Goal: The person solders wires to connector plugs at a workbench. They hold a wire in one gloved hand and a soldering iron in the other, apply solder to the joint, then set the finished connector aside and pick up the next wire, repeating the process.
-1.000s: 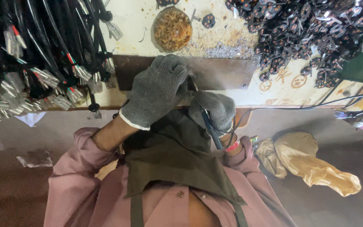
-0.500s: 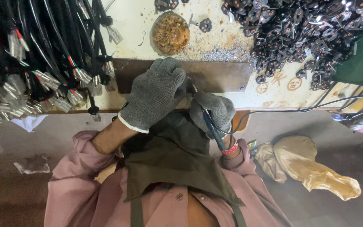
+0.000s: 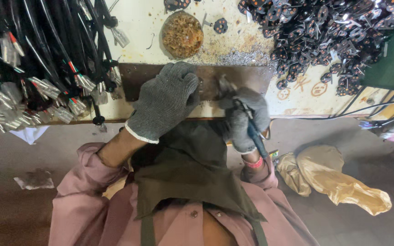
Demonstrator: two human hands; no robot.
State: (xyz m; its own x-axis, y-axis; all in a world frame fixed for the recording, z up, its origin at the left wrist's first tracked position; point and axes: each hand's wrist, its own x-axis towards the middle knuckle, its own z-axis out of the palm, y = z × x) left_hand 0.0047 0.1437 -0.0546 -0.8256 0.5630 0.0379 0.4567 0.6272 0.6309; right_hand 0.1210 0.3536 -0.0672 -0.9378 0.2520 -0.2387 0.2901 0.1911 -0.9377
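cables [image 3: 37,68] left, black parts [image 3: 334,36] right of closed left hand [image 3: 165,102]; right hand [image 3: 245,116] grips soldering iron [image 3: 254,132].

Single head-mounted view, looking steeply down over the wearer's chest. It faces the desk [image 3: 233,20] edge at close range. Both gloved hands sit at centre frame; floor [image 3: 343,228] fills the near part.

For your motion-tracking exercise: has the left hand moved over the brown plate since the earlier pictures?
No. The left hand rests on the brown plate in the same place, just below the round dish; only the camera shifts slightly.
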